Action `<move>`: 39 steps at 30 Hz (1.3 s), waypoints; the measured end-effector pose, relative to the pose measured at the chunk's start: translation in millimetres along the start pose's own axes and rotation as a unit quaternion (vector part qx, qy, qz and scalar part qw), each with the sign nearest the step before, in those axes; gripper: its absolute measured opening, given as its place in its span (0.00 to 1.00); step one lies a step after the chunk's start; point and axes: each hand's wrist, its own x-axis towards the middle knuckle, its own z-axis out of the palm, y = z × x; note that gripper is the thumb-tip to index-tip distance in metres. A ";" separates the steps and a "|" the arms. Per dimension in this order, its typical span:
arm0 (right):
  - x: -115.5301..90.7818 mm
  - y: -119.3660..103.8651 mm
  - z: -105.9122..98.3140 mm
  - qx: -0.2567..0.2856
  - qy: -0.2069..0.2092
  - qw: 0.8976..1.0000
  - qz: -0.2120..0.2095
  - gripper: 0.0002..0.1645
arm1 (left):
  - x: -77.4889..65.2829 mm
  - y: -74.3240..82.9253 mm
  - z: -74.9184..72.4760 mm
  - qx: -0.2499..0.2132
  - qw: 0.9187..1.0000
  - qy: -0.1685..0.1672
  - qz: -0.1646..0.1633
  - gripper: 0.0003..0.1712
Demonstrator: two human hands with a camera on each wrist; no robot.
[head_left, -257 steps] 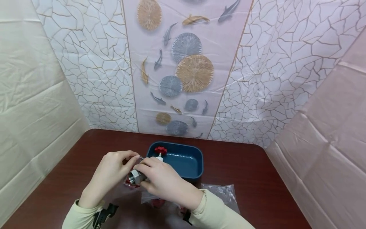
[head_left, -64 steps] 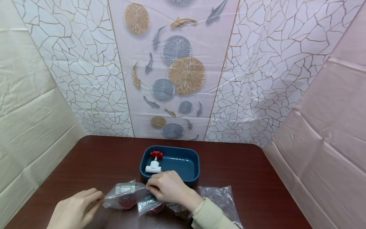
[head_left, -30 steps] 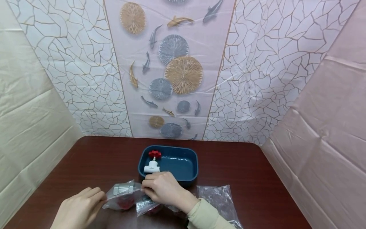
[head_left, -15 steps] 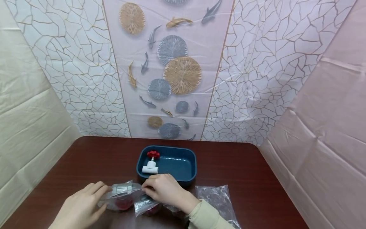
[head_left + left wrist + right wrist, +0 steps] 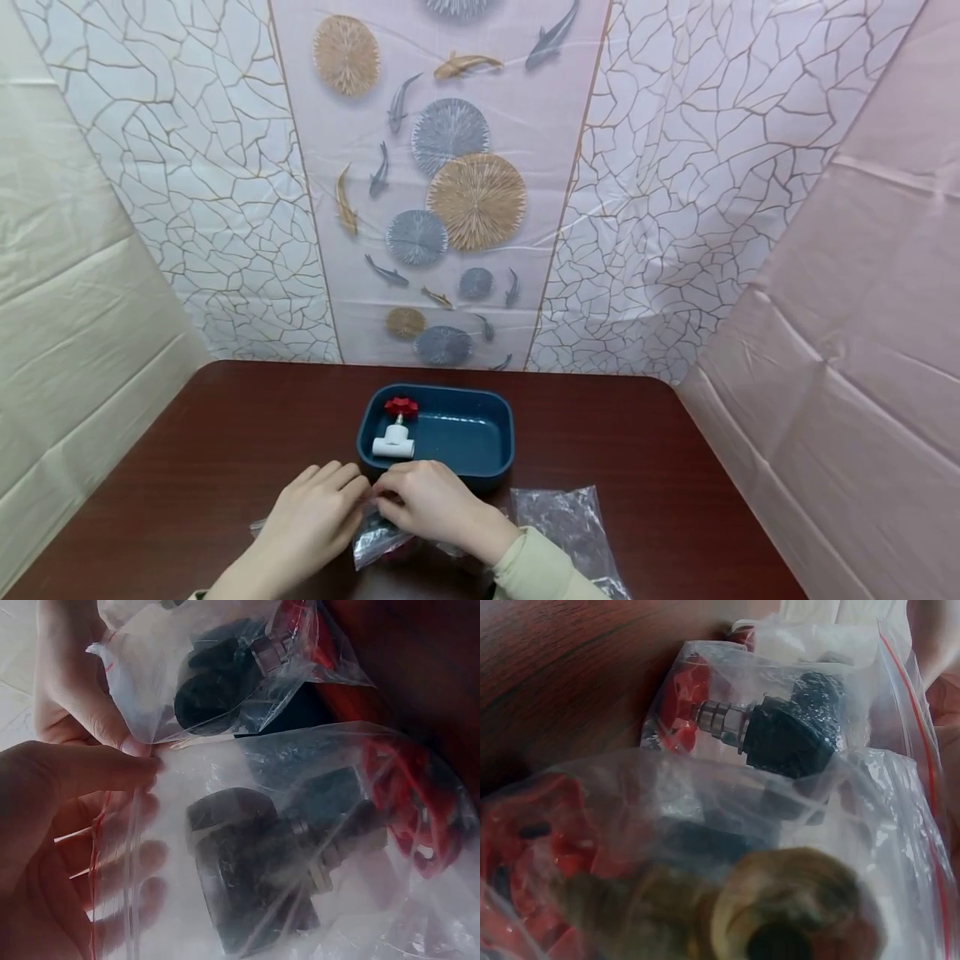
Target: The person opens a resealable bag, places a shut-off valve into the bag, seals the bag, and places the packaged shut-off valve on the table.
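Observation:
My left hand point(image 5: 315, 521) pinches the red-striped zip strip of a clear zip bag point(image 5: 172, 825), thumb on one side and fingers behind the plastic. Beside it, thumb and fingertips of my right hand point(image 5: 431, 504) pinch the corner of the same bag's mouth, so the two hands meet. Inside the bag lies a metal valve point(image 5: 232, 855) with a red handwheel point(image 5: 439, 825). In the head view my left hand hides most of this bag. A second zip bag point(image 5: 375, 537), partly under my right hand, contains a dark green valve point(image 5: 791, 735) with a red handwheel.
Beyond the hands stands a blue tray point(image 5: 487, 479). A white tee-shaped valve point(image 5: 393, 443) with a red handwheel lies in its left end. Right of my right hand, a flat clear bag point(image 5: 566, 529) lies on the dark red wooden table point(image 5: 637, 467).
The metal valve, bare in my right hand 8.6 s ago, is now inside the bag. My left hand has slid right along the bag's mouth to my right hand, which stays nearly still.

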 end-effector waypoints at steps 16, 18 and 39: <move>-0.3 0.4 -2.1 -0.036 0.010 0.999 -0.027 0.05 | 0.7 3.4 1.9 -0.006 1.000 0.010 -0.018 0.05; -0.3 -0.3 -1.8 -0.037 0.015 0.999 -0.030 0.05 | 0.9 3.3 2.2 -0.009 1.000 0.015 -0.012 0.05; -4.9 -0.3 5.8 -0.080 0.036 0.995 -0.056 0.03 | -14.3 -0.6 4.3 -0.016 0.999 0.034 -0.001 0.03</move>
